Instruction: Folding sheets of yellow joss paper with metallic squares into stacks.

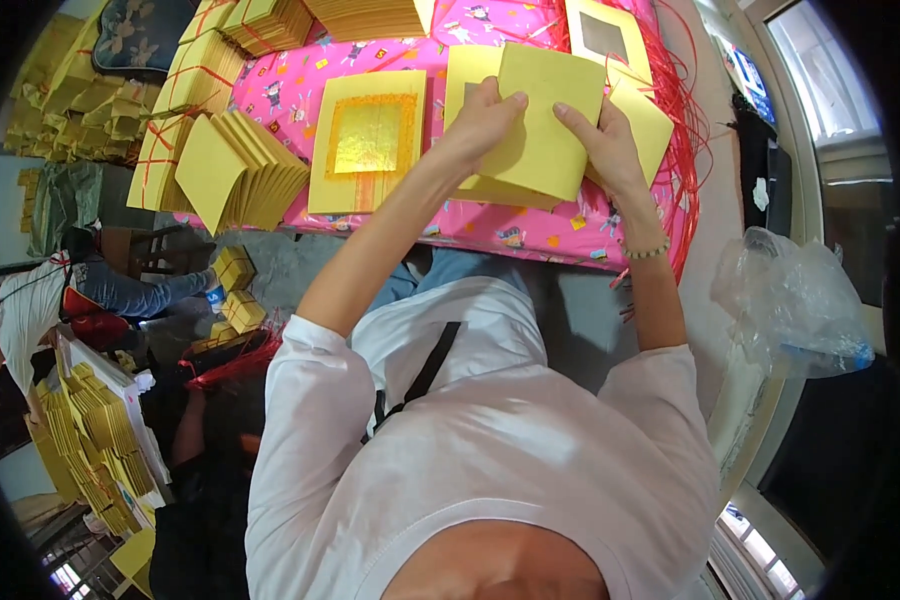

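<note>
Both my hands are on a stack of plain yellow paper sheets point(550, 140), raised and slightly bent above the table. My left hand point(483, 122) grips its left side, thumb lying on the top sheet. On the right side, my right hand point(610, 150) has its thumb on the face and its fingers mostly hidden behind. Under and behind the held sheets are more yellow sheets point(652, 125). Just left of my left forearm lies a yellow stack point(320, 150) topped with a shiny gold square in an orange border.
A pink patterned cloth point(295, 95) covers the table. Fanned yellow stacks point(240, 170) and red-tied bundles point(195, 80) stand to the left. Loose red strings point(682, 130) hang over the right edge. A clear plastic bag point(790, 300) is at right. Another person point(35, 310) bends at far left.
</note>
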Available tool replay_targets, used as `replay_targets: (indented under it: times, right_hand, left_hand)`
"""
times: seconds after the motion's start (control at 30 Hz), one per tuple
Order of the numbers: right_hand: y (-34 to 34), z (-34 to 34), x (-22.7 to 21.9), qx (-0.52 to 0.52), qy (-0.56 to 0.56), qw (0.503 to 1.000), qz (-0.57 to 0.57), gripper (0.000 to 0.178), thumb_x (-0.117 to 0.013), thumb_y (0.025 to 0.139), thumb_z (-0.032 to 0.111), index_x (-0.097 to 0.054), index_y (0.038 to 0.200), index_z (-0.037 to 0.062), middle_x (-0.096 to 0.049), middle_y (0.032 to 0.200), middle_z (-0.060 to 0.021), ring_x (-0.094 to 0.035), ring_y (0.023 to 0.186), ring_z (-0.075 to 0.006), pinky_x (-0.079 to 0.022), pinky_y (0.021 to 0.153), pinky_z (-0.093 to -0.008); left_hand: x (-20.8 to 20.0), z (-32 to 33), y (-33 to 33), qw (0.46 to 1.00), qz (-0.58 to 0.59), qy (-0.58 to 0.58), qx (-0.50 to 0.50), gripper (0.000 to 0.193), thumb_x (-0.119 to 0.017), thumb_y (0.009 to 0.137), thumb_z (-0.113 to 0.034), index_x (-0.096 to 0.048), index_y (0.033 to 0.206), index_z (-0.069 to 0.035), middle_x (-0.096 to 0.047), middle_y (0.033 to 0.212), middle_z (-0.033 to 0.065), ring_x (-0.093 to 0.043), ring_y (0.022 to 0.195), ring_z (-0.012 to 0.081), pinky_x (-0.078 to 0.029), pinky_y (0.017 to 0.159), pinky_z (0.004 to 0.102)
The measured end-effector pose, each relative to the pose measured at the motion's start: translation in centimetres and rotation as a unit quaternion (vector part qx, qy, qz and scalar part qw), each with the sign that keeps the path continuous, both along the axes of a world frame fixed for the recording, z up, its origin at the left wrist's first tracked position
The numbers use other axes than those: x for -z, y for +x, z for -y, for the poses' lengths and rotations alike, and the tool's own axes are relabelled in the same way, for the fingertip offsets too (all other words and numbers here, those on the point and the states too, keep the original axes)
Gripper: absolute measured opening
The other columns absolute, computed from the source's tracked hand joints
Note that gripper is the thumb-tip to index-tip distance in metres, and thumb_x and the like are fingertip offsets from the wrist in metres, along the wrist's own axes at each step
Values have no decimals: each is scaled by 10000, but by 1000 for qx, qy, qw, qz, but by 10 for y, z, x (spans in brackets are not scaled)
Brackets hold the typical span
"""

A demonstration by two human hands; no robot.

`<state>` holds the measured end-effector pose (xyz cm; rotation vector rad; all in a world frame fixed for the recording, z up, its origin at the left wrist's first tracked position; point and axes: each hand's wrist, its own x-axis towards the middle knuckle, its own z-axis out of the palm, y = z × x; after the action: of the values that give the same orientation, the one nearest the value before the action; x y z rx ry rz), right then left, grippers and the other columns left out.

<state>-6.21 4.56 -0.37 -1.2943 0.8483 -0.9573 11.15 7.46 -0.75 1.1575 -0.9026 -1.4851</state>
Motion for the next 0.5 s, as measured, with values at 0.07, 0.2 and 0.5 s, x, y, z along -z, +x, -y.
replay_targets:
  times: [0.07, 0.2, 0.5]
  right_hand:
    - [2, -3, -4, -1, -32, 999, 4, 323, -636, 867, 128, -540, 1134, -28, -637, 999, -79, -614, 856, -116, -504, 736, -250]
    - [5, -21, -8, 28, -45, 999, 11, 329, -614, 877, 87, -514, 1167, -29, -616, 1047, -79, -589, 918, -109, -488, 785, -248]
    - [-2, -33, 19, -15, -82, 996, 13, 384, -641, 858, 61, -482, 1199, -21, -600, 1100, -87, -584, 992, -139, -486, 856, -268]
  left_hand:
    - [9, -3, -3, 991, 91, -91, -47, 229, -533, 911, -175, -452, 1023, 7, -538, 920, 108, -542, 809, 178, -459, 672, 320]
    - [17, -16, -11, 945, 170, -253, -122, 196, -497, 920, -167, -426, 977, 7, -529, 826, 149, -537, 731, 235, -437, 661, 339]
    - [36, -40, -5, 920, 193, -322, -115, 209, -467, 925, -79, -415, 1111, 2, -540, 877, 167, -567, 781, 275, -436, 669, 351]
